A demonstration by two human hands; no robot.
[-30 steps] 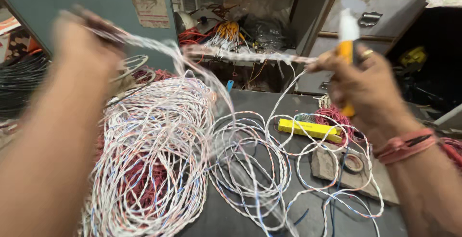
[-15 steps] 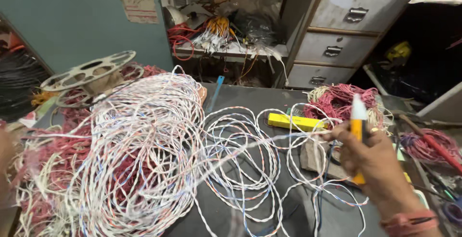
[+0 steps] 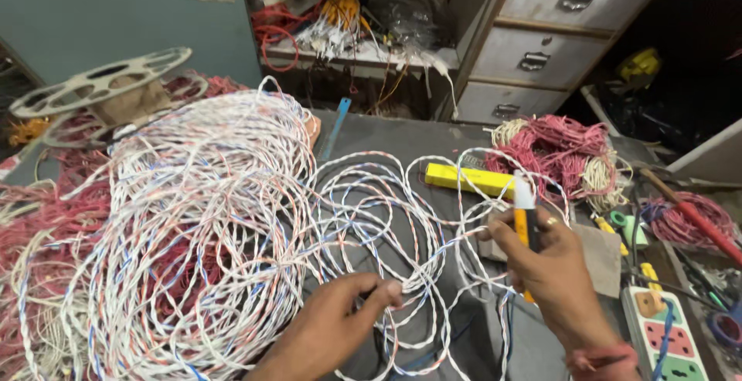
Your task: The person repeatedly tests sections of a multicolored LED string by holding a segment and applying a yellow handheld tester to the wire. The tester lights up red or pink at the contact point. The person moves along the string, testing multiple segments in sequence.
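Looking down at the dark table (image 3: 402,130), I see my left hand (image 3: 332,327) low in the middle, fingers curled and pinching a strand of the white twisted wire (image 3: 371,211) that lies in loose loops across the tabletop. My right hand (image 3: 553,269) sits just to the right, closed around an orange-and-white cutter (image 3: 525,219) held upright, its white tip pointing up; a loop of the same white wire passes over that hand near the thumb. A ring shows on one finger, and a reddish thread band is at the wrist. To the left, a large tangled heap of white wire (image 3: 201,219) with blue and red tracer rests partly over red wire bundles (image 3: 46,219). An empty pale spool (image 3: 100,83) stands at the far left. Beyond the loops lies a yellow tool (image 3: 468,180), near a coil of pink and cream wire (image 3: 560,153). A power strip (image 3: 665,338) lies at the lower right, and grey drawers (image 3: 556,33) stand behind.
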